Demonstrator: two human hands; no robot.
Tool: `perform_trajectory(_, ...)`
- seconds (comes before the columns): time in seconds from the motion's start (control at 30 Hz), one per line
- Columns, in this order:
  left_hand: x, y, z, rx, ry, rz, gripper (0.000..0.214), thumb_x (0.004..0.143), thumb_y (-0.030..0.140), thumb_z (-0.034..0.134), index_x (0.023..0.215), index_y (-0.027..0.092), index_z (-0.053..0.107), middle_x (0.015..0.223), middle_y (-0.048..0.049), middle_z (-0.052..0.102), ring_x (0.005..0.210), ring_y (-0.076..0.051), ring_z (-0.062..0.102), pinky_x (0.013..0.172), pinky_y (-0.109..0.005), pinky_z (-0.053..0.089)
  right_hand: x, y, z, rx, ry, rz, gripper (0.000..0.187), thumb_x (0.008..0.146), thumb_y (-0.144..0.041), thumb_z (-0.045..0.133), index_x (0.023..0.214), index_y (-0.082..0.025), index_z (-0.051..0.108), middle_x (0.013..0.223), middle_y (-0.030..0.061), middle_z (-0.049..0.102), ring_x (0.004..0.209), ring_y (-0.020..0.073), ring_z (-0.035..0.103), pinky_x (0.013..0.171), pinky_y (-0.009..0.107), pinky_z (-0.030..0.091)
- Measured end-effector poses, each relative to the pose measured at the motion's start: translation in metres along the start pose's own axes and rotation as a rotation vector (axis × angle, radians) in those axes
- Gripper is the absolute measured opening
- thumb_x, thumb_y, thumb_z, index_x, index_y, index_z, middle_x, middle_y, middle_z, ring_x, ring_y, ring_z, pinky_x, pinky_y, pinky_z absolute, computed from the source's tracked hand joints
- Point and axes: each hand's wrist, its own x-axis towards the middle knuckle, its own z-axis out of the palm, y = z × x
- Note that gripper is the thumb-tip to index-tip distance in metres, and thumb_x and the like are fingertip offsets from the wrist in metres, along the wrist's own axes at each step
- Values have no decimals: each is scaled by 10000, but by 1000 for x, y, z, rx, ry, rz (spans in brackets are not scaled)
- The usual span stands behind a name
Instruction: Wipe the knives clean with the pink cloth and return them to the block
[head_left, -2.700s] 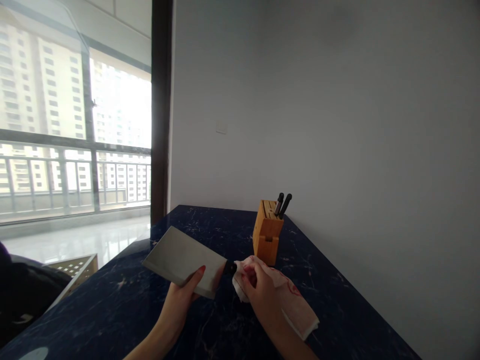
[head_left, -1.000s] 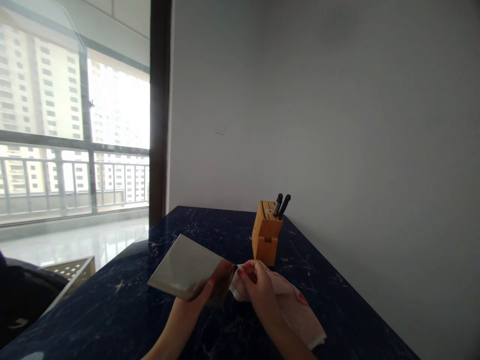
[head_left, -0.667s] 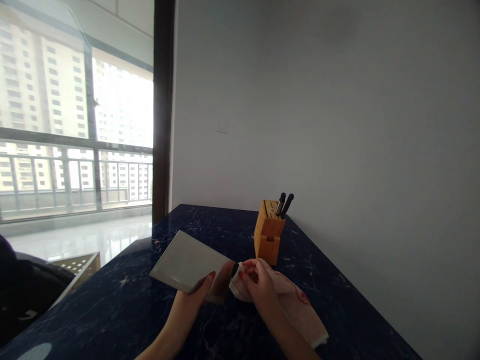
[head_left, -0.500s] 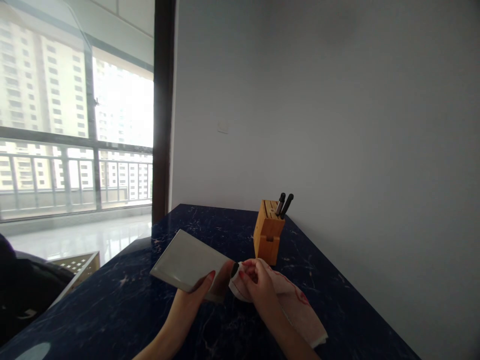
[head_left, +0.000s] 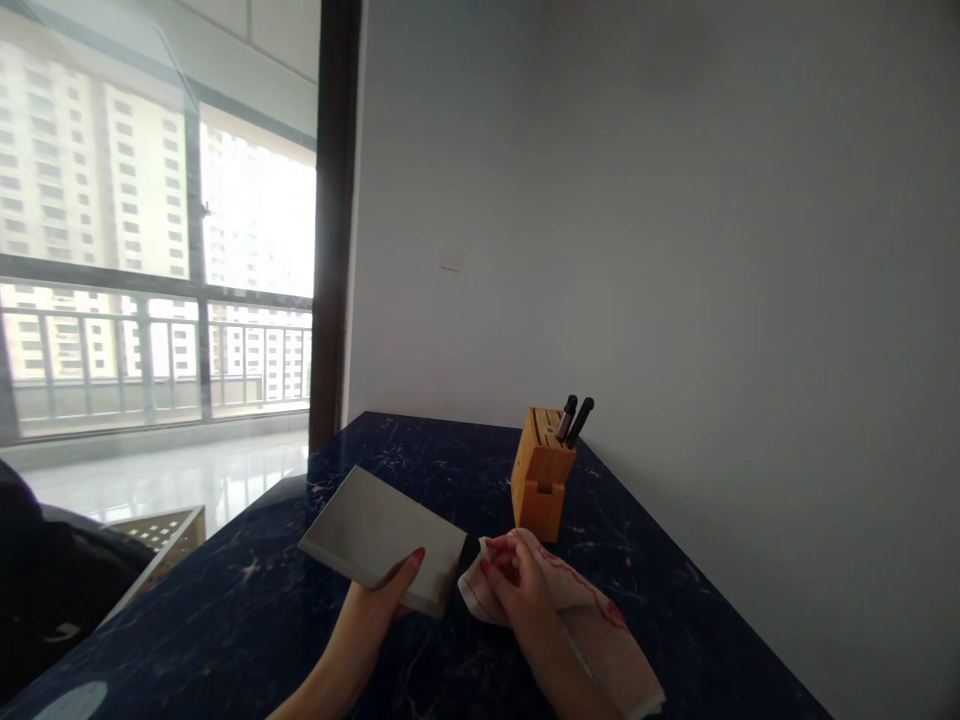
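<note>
Cleaver [head_left: 375,530] blade pinched in left hand [head_left: 371,608], right hand [head_left: 517,590] clutching cloth [head_left: 600,640] around handle

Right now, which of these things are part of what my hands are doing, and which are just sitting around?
In hand:
- cleaver, its blade pinched by the left hand
- white cloth with red print, pressed round the cleaver's handle end by the right hand

Lying about:
- wooden knife block, holding two black-handled knives
- perforated crate, off the counter's left side
</note>
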Motion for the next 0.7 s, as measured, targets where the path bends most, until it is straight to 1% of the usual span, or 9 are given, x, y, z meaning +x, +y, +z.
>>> perform_trajectory(0.17,-4,4,2,-17,-10,-6,441,662,320,721,1039,146,571,906,-68,711,846,-275,659,659,-348,557,-3,-8,0,-19,17,-4,247,737,-316,571,927,-159,549,786,40,620,705,176,573,677,298,437)
perform_trajectory(0.37,-3,3,0,-16,-22,-12,445,673,319,716,1051,142,561,945,-92,698,867,-287,651,693,-383,553,-4,-11,0,-57,25,-19,235,727,-320,575,903,-166,546,766,32,615,706,179,576,670,300,439)
perform_trajectory(0.43,-3,3,0,-12,-12,-15,435,655,323,728,1019,142,574,932,-95,700,859,-289,653,684,-381,554,-3,-11,0,-58,18,-30,225,727,-309,570,899,-167,545,765,32,613,713,181,578,681,304,441)
perform_trajectory(0.57,-6,8,6,16,52,-17,464,590,342,763,966,130,594,880,-102,708,806,-292,663,628,-367,554,-5,-16,0,-84,29,-47,189,736,-277,552,893,-173,537,791,35,608,737,181,576,693,304,439)
perform_trajectory(0.7,-13,10,13,43,40,-27,452,572,370,764,914,113,617,823,-100,715,763,-293,667,605,-354,548,-10,-28,1,-141,23,-75,167,771,-265,518,915,-185,546,804,26,597,753,175,569,709,294,435)
